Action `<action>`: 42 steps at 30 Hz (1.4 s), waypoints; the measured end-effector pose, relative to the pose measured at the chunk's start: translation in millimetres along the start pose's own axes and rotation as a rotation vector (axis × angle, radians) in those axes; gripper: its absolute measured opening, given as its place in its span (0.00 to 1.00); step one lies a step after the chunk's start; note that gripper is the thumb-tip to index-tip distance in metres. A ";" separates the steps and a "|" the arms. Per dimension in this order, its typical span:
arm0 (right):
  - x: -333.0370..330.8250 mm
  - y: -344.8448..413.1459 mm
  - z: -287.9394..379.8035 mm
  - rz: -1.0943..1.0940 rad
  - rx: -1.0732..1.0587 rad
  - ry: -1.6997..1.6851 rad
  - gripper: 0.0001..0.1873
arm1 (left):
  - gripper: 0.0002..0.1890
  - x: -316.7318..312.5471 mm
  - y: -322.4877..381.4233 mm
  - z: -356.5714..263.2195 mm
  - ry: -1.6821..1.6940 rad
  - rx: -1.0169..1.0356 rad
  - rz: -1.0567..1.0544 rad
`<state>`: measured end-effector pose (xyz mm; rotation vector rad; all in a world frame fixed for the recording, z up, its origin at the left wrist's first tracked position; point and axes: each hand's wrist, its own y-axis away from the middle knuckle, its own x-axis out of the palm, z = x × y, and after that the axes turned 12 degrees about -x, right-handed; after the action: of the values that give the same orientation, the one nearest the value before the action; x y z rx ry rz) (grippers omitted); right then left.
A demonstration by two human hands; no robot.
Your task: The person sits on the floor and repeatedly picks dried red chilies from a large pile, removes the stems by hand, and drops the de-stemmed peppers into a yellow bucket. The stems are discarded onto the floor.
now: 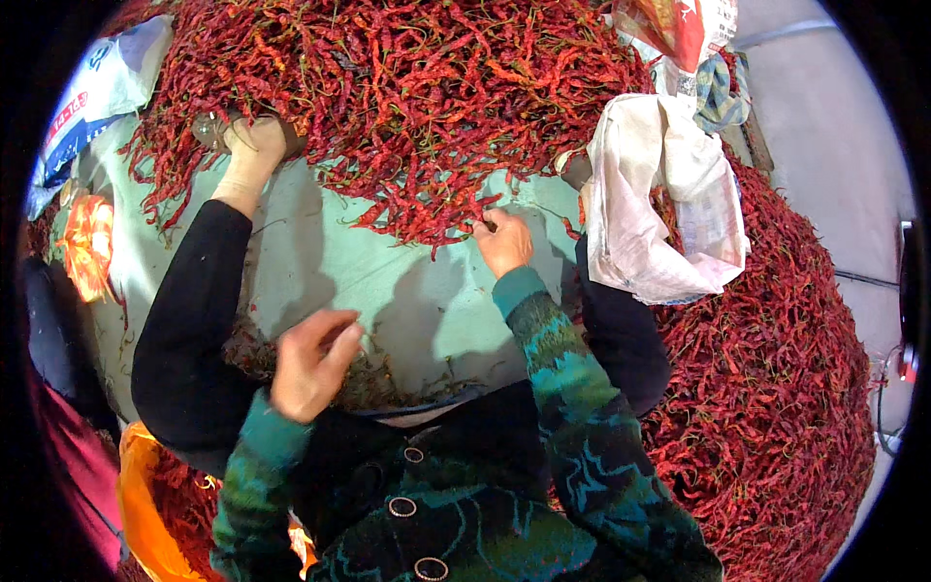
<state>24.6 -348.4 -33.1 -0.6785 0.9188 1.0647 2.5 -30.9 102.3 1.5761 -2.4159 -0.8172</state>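
A wide heap of dried red chillies [436, 87] with green stems spreads before me, its near edge thinning out on a pale green sheet [349, 218]. My right hand [505, 240] is at that near edge, thumb and forefinger pinched at a dried red chilli [474, 224]. Closer to my body, my left hand [316, 364] hovers over my lap side of the sheet, fingers curled and thumb close to them. Whether anything small is in it cannot be made out. Bits of stem and debris [378, 371] lie on the sheet near my lap.
An open white woven sack [625, 218], chillies inside, stands by my right leg [618, 342]. A second chilli heap [771, 393] rises at right. Around the left are a printed bag [116, 80], an orange plastic bag [91, 244] and a yellow-orange bag [142, 502]. My left foot [254, 142] touches the front heap.
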 end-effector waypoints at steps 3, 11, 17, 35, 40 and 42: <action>-20.7 16.5 30.2 -0.121 -0.099 -0.088 0.12 | 0.11 48.2 -47.0 15.9 0.245 -0.085 0.097; -46.2 76.5 94.7 0.052 -0.421 0.014 0.11 | 0.10 108.1 -107.3 30.8 0.680 -0.178 0.131; -28.6 77.0 84.0 0.207 0.132 -1.073 0.10 | 0.12 84.9 -73.1 30.4 0.510 -0.295 0.324; 0.4 53.9 90.5 0.216 -0.130 -0.337 0.13 | 0.09 43.8 -1.5 21.7 0.430 -0.260 0.490; 28.9 -41.5 44.4 -0.075 -0.081 -0.135 0.15 | 0.10 49.6 -19.2 52.8 0.578 -0.346 0.308; 33.3 -38.7 27.6 -0.014 -0.022 -0.418 0.11 | 0.10 50.7 -25.3 52.6 0.704 -0.412 0.244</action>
<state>75.4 -324.9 -48.0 -0.4543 0.5402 1.1501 -20.4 -64.3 36.5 1.1261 -1.7472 -0.5393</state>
